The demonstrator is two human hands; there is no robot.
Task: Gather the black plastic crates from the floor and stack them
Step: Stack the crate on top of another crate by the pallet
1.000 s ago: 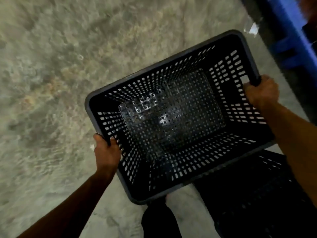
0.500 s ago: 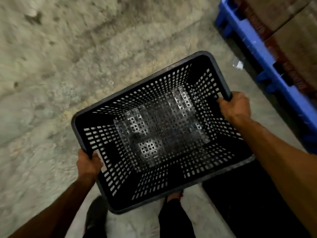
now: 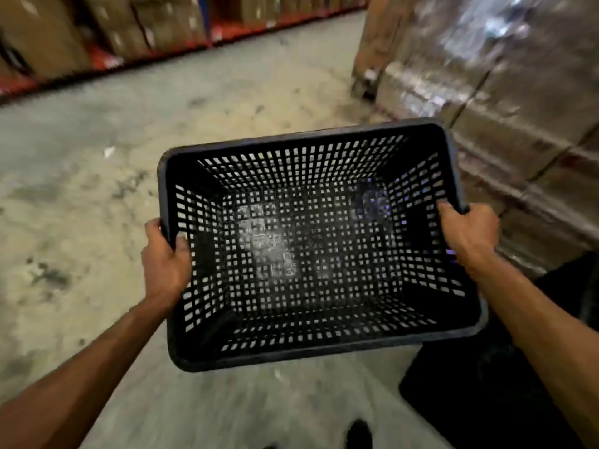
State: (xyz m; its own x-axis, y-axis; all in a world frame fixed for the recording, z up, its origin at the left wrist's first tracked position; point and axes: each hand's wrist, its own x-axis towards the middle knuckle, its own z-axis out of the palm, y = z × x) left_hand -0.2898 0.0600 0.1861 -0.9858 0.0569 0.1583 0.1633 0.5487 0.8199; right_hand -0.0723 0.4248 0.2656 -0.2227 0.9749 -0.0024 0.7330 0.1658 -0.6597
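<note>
I hold a black perforated plastic crate [image 3: 311,348] in the air in front of me, open side up and nothing inside it. My left hand [image 3: 165,264] grips its left rim, and my right hand [image 3: 466,234] grips its right rim. Low at the right, partly under the held crate and my right forearm, sits another black crate [image 3: 486,393]; it is dark and blurred.
Stretch-wrapped cartons on a pallet [image 3: 505,92] rise at the right, close to the crate. Shelving with cardboard boxes on red beams [image 3: 107,37] runs along the far left. Concrete floor [image 3: 97,189] spreads between them. My shoe [image 3: 356,432] shows at the bottom.
My view has lifted from the floor toward the aisle, bringing shelving and the wrapped pallet into sight. The crate has turned more square to me, still held in both hands.
</note>
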